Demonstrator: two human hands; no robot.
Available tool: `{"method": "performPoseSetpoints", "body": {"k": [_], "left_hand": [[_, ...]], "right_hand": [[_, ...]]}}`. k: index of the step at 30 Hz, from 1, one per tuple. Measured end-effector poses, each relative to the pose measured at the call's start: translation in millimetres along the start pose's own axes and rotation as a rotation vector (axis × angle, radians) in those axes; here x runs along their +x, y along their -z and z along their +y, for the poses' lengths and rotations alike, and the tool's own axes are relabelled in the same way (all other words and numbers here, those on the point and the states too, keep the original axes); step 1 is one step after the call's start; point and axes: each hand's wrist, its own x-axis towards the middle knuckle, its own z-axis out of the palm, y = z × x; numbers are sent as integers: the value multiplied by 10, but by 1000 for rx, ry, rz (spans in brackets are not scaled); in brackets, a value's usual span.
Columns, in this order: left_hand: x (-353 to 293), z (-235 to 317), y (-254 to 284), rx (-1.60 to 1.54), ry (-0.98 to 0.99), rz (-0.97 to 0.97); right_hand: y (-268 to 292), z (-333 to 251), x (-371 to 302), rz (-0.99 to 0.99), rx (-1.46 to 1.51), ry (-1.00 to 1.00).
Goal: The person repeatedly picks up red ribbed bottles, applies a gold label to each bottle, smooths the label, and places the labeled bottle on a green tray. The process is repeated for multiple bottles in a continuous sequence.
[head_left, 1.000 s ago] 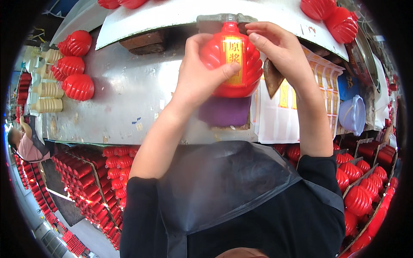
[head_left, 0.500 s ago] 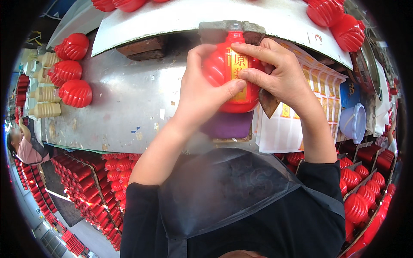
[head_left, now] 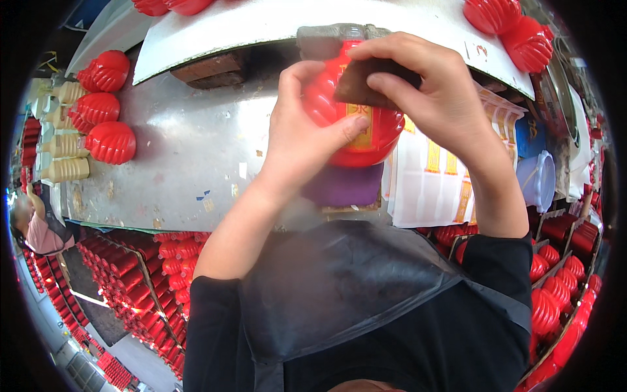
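A glossy red ribbed bottle (head_left: 366, 157) lies with its neck away from me, and a gold label (head_left: 360, 134) runs along its face. My left hand (head_left: 294, 127) is wrapped round its left side, thumb resting on the label's lower part. In my right hand (head_left: 434, 81) a flat brown scraper-like piece (head_left: 367, 83) is pinched between thumb and fingers. Its edge lies across the label's upper part and hides it. At the bottle's neck is a greyish block (head_left: 320, 43). Beneath the bottle's base shows a purple pad (head_left: 346, 188).
Sheets of gold labels (head_left: 424, 189) lie to the right, near a lavender bucket (head_left: 537, 181). Several red bottles (head_left: 112, 142) lie on the left. Bricks (head_left: 209, 70) support a white board (head_left: 261, 23) ahead. Racked red bottles (head_left: 124, 274) stand below; another person (head_left: 44, 228) is far left.
My right hand has raised the brown piece from beside the bottle onto the label; before, its fingers pressed the label directly. My left hand keeps its hold.
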Motion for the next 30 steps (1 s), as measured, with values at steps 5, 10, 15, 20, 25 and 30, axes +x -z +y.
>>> {"method": "performPoseSetpoints", "body": {"k": [5, 10, 15, 20, 25, 30], "left_hand": [[-51, -50, 17, -78, 29, -11], [-34, -87, 29, -170, -9, -27], [-41, -51, 36, -203, 28, -56], [-37, -17, 47, -191, 46, -79], [-38, 38, 53, -288, 93, -58], [14, 77, 82, -286, 102, -73]], "right_hand": [[-82, -70, -61, 297, -292, 165], [-369, -518, -539, 66, -301, 474], [-351, -425, -659, 290, -199, 269], [-413, -459, -614, 200, -400, 435], [-453, -549, -673, 228, -166, 250], [-306, -288, -223, 325, -221, -17]]}}
